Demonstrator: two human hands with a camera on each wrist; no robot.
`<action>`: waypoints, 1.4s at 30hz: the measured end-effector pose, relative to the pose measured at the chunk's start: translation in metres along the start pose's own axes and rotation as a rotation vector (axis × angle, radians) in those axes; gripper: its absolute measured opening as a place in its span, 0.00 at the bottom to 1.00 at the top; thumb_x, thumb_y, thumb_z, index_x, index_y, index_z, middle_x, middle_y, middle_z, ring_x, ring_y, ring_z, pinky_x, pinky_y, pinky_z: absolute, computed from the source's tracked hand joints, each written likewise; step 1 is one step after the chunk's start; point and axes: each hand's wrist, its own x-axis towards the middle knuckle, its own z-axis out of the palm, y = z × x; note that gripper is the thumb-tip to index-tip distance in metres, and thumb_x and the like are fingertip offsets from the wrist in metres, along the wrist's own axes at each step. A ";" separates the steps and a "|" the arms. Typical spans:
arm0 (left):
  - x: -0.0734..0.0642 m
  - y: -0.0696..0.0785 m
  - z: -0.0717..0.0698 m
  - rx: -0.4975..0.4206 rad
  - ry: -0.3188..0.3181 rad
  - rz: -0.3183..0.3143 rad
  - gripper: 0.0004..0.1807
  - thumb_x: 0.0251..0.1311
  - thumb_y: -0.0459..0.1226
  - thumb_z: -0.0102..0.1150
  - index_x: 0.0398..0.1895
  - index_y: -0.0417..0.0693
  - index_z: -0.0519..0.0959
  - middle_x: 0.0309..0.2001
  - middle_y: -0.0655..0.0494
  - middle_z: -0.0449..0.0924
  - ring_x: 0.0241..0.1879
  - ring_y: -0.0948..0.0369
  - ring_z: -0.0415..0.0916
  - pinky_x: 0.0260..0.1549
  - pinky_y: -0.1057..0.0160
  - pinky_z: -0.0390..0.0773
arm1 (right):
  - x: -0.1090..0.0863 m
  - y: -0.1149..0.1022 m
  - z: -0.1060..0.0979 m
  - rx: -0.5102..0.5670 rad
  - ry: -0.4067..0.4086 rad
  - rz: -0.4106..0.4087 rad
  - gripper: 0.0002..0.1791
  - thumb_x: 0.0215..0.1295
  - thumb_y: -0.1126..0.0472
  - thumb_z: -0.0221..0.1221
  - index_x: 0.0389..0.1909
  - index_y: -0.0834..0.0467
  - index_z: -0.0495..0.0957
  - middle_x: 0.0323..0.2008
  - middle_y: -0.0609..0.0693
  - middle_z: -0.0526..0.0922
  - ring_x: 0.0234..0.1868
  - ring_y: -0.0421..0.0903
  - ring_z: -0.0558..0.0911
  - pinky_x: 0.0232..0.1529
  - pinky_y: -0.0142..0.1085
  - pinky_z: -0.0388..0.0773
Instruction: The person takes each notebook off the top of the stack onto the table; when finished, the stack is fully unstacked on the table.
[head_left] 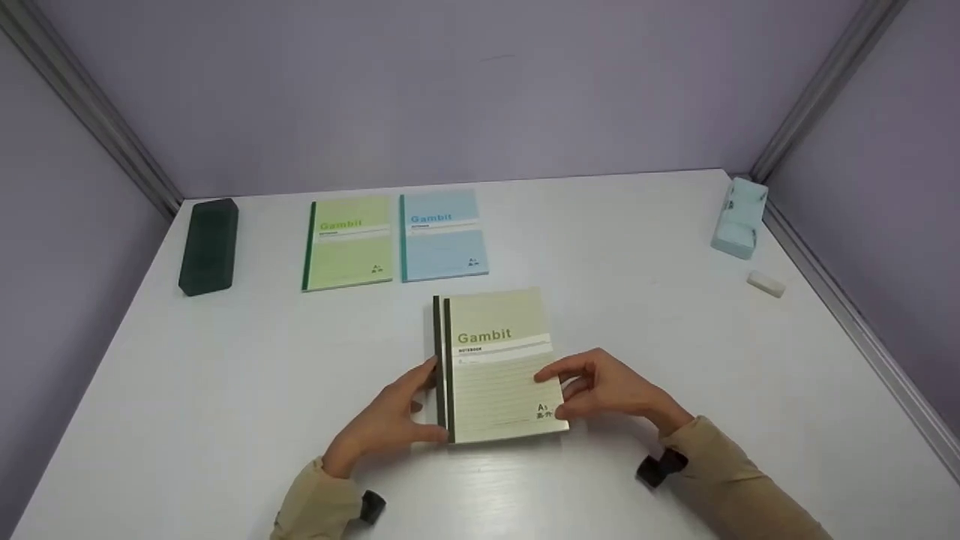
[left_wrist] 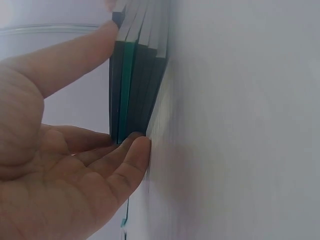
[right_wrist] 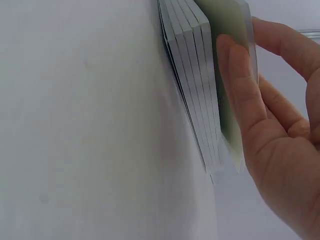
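Note:
A yellow-green Gambit notebook (head_left: 495, 397) with a dark spine tops a stack of several notebooks (right_wrist: 195, 85) in the middle of the table. My right hand (head_left: 607, 386) pinches its right edge, some fingers on the cover and others beneath. A gap shows in the right wrist view between this notebook and those under it. At the spine side, my left hand (head_left: 386, 420) touches the stack, its thumb near the front corner and its fingers along the spines. One teal spine (left_wrist: 127, 90) shows among darker ones in the left wrist view. The lower covers are hidden.
Behind the stack lie a green notebook (head_left: 349, 255) and a blue notebook (head_left: 444, 251), side by side. A dark green box (head_left: 209, 247) stands at the far left. Toward the right edge are a light blue case (head_left: 740, 219) and a small white block (head_left: 766, 284).

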 end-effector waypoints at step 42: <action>-0.002 -0.003 -0.001 0.018 -0.008 0.042 0.58 0.48 0.41 0.74 0.74 0.32 0.45 0.71 0.36 0.54 0.66 0.45 0.59 0.57 0.48 0.69 | 0.027 -0.059 -0.067 -0.281 0.331 -0.177 0.26 0.51 0.67 0.71 0.53 0.63 0.79 0.50 0.58 0.82 0.44 0.49 0.84 0.47 0.38 0.79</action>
